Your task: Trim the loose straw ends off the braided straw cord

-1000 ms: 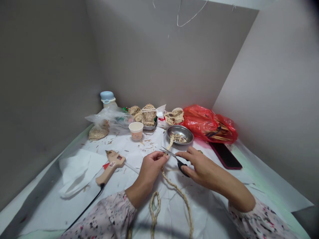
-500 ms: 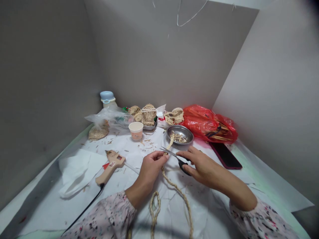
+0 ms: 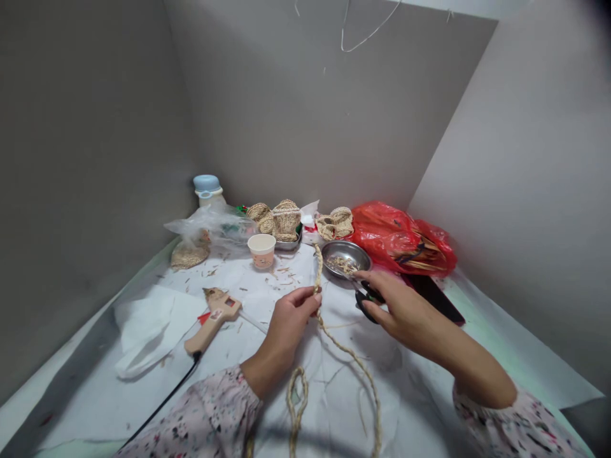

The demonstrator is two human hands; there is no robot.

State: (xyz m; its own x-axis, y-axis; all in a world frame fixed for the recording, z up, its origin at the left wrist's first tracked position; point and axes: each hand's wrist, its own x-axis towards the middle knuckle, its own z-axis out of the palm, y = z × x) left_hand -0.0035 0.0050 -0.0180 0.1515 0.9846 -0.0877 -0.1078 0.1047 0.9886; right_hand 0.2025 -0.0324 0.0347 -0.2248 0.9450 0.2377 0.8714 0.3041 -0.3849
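A braided straw rope (image 3: 356, 359) is pinched between the thumb and fingers of my left hand (image 3: 291, 318). Its short end stands up above the fingertips, and the rest curves down to the front edge, where a loop lies beside it. Black-handled scissors (image 3: 366, 300) are in my right hand (image 3: 398, 308), apart from the rope, with their blades pointing toward the metal bowl (image 3: 351, 272). Straw scraps (image 3: 341, 263) lie in that bowl.
Left of my hands, a glue gun (image 3: 212, 323) lies with its cord near crumpled paper (image 3: 146, 324). Farther back are a paper cup (image 3: 261, 252), woven straw pieces (image 3: 286, 219), a bottle (image 3: 207, 189) and a red bag (image 3: 386, 232). A phone (image 3: 436, 299) is partly behind my right hand.
My right hand has moved the scissors right, away from the rope and closer to the bowl. The rope's upper end now stands more upright, left of the bowl.
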